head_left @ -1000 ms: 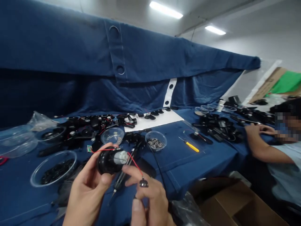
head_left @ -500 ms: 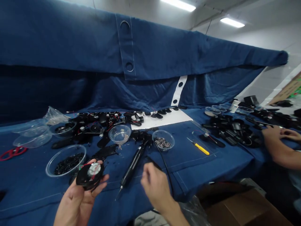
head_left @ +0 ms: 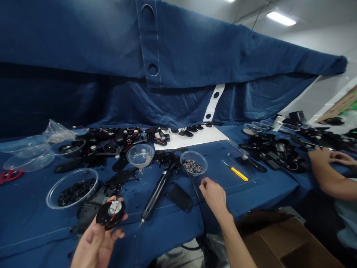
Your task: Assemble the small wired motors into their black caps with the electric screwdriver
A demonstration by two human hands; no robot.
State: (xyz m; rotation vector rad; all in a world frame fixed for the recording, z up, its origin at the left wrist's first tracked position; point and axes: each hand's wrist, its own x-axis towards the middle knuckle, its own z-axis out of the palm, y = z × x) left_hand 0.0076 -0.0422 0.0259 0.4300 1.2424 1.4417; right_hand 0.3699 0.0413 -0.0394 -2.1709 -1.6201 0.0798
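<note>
Left hand [head_left: 95, 245] gripping round black motor housing [head_left: 110, 213]; right hand [head_left: 214, 195] empty.
Housing sits in the left palm at the near table edge, fingers partly around it, red wires on its face. Right hand half-curled, holding nothing, near a black cable [head_left: 196, 201] on the blue tablecloth [head_left: 167, 234]. Between the hands lies a black pen-shaped tool [head_left: 155, 195]. Beyond: clear bowl [head_left: 193, 163] of small dark parts, yellow-handled screwdriver [head_left: 239, 174]. Far right, a co-worker's hands [head_left: 326, 158] rest beside heaped black parts [head_left: 275, 152].
</note>
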